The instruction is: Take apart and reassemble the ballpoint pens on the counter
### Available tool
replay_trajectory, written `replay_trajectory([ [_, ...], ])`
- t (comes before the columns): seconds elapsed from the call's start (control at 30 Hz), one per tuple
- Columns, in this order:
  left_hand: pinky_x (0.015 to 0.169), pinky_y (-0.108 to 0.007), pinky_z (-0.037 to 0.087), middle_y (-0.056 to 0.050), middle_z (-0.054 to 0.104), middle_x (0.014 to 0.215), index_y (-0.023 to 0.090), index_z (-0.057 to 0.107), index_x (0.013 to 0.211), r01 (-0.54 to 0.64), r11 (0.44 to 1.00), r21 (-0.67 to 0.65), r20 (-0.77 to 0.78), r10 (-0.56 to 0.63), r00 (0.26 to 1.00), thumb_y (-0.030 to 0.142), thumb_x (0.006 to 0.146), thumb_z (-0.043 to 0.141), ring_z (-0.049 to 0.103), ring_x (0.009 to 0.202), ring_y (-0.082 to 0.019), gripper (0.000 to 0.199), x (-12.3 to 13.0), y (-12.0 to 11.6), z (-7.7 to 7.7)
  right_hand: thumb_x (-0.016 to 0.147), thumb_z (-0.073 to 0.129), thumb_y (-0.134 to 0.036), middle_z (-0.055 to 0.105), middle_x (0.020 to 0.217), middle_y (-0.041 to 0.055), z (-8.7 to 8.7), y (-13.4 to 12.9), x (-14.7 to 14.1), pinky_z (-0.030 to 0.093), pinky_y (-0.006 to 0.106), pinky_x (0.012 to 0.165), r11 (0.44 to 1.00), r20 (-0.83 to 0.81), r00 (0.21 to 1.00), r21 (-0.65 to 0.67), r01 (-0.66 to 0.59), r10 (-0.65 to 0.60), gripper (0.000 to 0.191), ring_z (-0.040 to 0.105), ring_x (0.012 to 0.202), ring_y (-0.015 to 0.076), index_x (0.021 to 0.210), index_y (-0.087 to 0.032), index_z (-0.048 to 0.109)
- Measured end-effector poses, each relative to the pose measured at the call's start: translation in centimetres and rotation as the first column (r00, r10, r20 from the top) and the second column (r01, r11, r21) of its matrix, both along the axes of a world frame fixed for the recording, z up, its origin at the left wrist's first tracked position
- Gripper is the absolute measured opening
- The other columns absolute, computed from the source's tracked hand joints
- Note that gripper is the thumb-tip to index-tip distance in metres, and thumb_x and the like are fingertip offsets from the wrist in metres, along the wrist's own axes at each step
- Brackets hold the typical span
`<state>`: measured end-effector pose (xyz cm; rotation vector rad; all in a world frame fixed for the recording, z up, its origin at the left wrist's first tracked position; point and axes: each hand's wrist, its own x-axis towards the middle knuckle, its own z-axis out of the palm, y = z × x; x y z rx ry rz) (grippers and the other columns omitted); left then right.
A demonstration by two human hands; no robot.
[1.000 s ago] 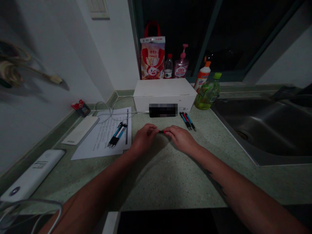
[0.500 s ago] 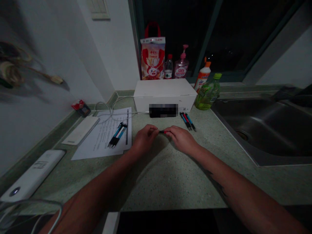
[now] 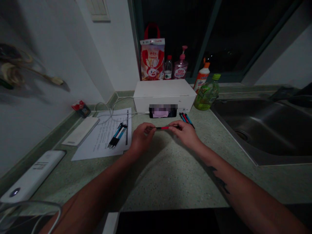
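Note:
A slim red and black pen (image 3: 164, 128) is held level between my two hands above the counter. The fingers of my left hand (image 3: 143, 136) pinch its black left end. At its red right part, my right hand (image 3: 184, 132) grips it between thumb and fingers. Just beyond, a phone (image 3: 162, 112) leans on a white box (image 3: 165, 89). Several pens (image 3: 186, 119), blue, red and black, lie behind my right hand. Another group of blue and black pens (image 3: 117, 135) rests on a printed sheet (image 3: 99, 143) to the left.
A metal sink (image 3: 265, 126) is on the right. Bottles stand behind the box, with a green bottle (image 3: 208, 94) at its right. On the left are a white flat case (image 3: 81, 130), a white power strip (image 3: 34, 175), cables and a small red packet (image 3: 81, 108).
My hands have moved apart, mostly my right hand to the right, and more of the red and black pen shows between them. The phone's screen has become brighter.

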<state>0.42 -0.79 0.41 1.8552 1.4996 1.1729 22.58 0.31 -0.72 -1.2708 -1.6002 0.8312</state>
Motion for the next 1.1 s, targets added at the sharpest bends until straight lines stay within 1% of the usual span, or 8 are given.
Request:
replay_trajectory([
  [0.13, 0.081, -0.032, 0.052, -0.001, 0.07, 0.087, 0.022, 0.065, 0.089, 0.112, 0.994, -0.003, -0.001, -0.112, 0.994, 0.022, 0.088, 0.063, 0.062, 0.081, -0.018, 0.002, 0.3, -0.3, 0.2, 0.075, 0.086, -0.053, 0.072, 0.078, 0.0007, 0.1, 0.5, 0.0, 0.06, 0.035, 0.062, 0.994, -0.372, 0.927, -0.106, 0.0, -0.04, 0.044, 0.07, 0.062, 0.0182, 0.1, -0.023, 0.066],
  [0.27, 0.078, -0.031, 0.051, -0.001, 0.068, 0.085, 0.021, 0.062, 0.088, 0.224, 0.974, -0.007, 0.01, -0.224, 0.974, 0.019, 0.086, 0.063, 0.062, 0.079, -0.017, 0.003, 0.7, -0.9, 0.1, 0.069, 0.09, -0.052, 0.072, 0.083, -0.0015, 0.7, 0.3, -0.2, 0.063, 0.035, 0.063, 0.992, -0.518, 0.85, -0.117, 0.043, -0.098, 0.056, 0.071, 0.062, 0.0166, 0.109, -0.024, 0.063],
  [0.43, 0.077, -0.034, 0.053, -0.003, 0.069, 0.087, 0.021, 0.061, 0.086, 0.374, 0.926, -0.041, -0.003, -0.375, 0.927, 0.017, 0.087, 0.063, 0.063, 0.078, -0.018, 0.005, 1.1, -1.6, 0.0, 0.073, 0.086, -0.05, 0.077, 0.085, 0.0015, 0.8, 0.1, -0.5, 0.062, 0.034, 0.062, 0.988, -0.529, 0.846, -0.153, -0.018, -0.067, 0.063, 0.07, 0.061, 0.016, 0.125, -0.023, 0.063],
  [0.57, 0.08, -0.037, 0.054, -0.004, 0.069, 0.087, 0.022, 0.062, 0.085, 0.366, 0.928, -0.067, -0.044, -0.369, 0.928, 0.015, 0.086, 0.063, 0.063, 0.08, -0.019, 0.008, 1.4, -1.8, -0.2, 0.078, 0.083, -0.05, 0.078, 0.084, 0.0034, 0.6, -0.1, -0.8, 0.061, 0.033, 0.06, 0.981, -0.49, 0.871, -0.181, -0.069, -0.029, 0.067, 0.07, 0.06, 0.0167, 0.136, -0.022, 0.063],
  [0.63, 0.08, -0.037, 0.055, -0.004, 0.07, 0.088, 0.022, 0.062, 0.086, 0.368, 0.927, -0.065, -0.053, -0.372, 0.927, 0.014, 0.086, 0.063, 0.064, 0.081, -0.02, 0.008, 1.5, -1.8, -0.3, 0.08, 0.081, -0.048, 0.078, 0.085, 0.0043, 0.6, -0.1, -0.9, 0.061, 0.033, 0.061, 0.983, -0.478, 0.878, -0.173, -0.064, -0.027, 0.064, 0.07, 0.062, 0.0169, 0.136, -0.021, 0.064],
  [0.77, 0.079, -0.036, 0.054, -0.004, 0.069, 0.088, 0.022, 0.063, 0.087, 0.387, 0.922, -0.028, -0.053, -0.388, 0.92, 0.015, 0.086, 0.063, 0.064, 0.081, -0.02, 0.007, 1.3, -1.7, -0.7, 0.082, 0.079, -0.047, 0.078, 0.085, 0.0036, 0.5, -0.2, -0.9, 0.06, 0.033, 0.059, 0.986, -0.479, 0.877, -0.162, -0.047, -0.037, 0.073, 0.07, 0.061, 0.0168, 0.147, -0.022, 0.057],
  [0.9, 0.076, -0.035, 0.053, -0.004, 0.068, 0.085, 0.021, 0.062, 0.086, 0.409, 0.912, -0.016, -0.052, -0.409, 0.911, 0.016, 0.087, 0.061, 0.064, 0.079, -0.019, 0.006, 1.2, -1.7, -0.8, 0.081, 0.079, -0.046, 0.078, 0.084, 0.0038, 0.6, -0.3, -1.0, 0.059, 0.032, 0.057, 0.984, -0.47, 0.882, -0.168, -0.064, -0.023, 0.071, 0.068, 0.057, 0.0161, 0.144, -0.02, 0.06],
  [1.1, 0.077, -0.034, 0.053, -0.004, 0.068, 0.086, 0.021, 0.062, 0.087, 0.408, 0.913, -0.018, -0.062, -0.409, 0.911, 0.016, 0.087, 0.062, 0.065, 0.08, -0.02, 0.006, 1.2, -1.6, -0.9, 0.079, 0.081, -0.051, 0.078, 0.082, 0.0016, 0.7, -0.4, -1.0, 0.056, 0.03, 0.054, 0.986, -0.47, 0.882, -0.157, -0.058, -0.023, 0.081, 0.066, 0.055, 0.015, 0.15, -0.022, 0.053],
])
